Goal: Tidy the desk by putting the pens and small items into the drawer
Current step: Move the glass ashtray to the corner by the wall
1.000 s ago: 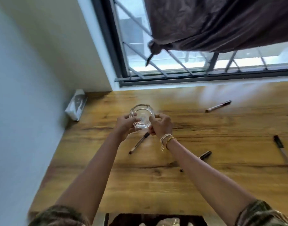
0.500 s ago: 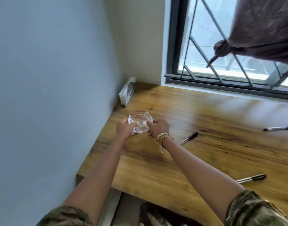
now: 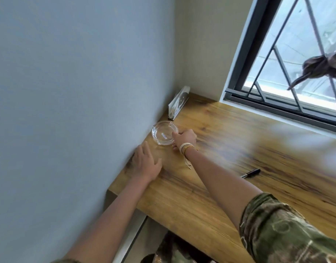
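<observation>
A clear glass ashtray (image 3: 163, 132) sits on the wooden desk (image 3: 229, 168) close to the blue wall, at the desk's left side. My right hand (image 3: 185, 138), with bracelets at the wrist, grips the ashtray's right rim. My left hand (image 3: 146, 163) lies flat on the desk just in front of the ashtray, fingers apart, holding nothing. One black pen (image 3: 251, 173) lies on the desk to the right of my right forearm. No drawer is in view.
A small white packet (image 3: 178, 104) leans against the wall in the desk's far corner. The barred window (image 3: 296, 63) runs along the back edge, with a knotted dark curtain (image 3: 319, 70) hanging at right. The desk's near edge drops off by my left forearm.
The ashtray, held up in both hands earlier, now rests on the desk by the wall. My left hand has let go and lies flat. The view has swung left.
</observation>
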A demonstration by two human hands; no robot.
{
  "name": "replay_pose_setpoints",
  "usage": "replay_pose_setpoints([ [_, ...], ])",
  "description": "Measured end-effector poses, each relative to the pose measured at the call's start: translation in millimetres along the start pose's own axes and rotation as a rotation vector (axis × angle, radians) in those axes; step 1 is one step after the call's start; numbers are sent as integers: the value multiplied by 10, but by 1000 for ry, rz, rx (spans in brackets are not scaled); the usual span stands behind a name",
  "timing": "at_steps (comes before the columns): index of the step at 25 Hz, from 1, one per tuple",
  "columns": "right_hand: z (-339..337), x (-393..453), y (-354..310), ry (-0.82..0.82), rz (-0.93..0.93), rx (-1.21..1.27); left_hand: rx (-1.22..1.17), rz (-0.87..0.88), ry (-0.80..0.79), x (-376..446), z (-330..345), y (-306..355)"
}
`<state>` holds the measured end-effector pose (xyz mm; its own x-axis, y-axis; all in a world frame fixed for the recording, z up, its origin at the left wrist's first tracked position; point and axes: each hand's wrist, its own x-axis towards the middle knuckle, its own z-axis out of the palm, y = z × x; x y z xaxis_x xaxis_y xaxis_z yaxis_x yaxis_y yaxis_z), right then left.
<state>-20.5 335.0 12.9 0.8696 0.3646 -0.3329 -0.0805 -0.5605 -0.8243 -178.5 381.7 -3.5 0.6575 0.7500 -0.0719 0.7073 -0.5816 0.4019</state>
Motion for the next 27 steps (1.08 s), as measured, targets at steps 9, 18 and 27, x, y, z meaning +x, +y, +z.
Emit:
replay_pose_setpoints([
  [9, 77, 53, 62, 36, -27, -61, 223, -2, -336, 14, 117, -73],
  [18, -395, -175, 379, 44, -273, -172, 233, 169, 126, -309, 168, 116],
  [27, -1787, -671, 1264, 509, -313, -272, -167, 527, 3, -906, 683, 1473],
])
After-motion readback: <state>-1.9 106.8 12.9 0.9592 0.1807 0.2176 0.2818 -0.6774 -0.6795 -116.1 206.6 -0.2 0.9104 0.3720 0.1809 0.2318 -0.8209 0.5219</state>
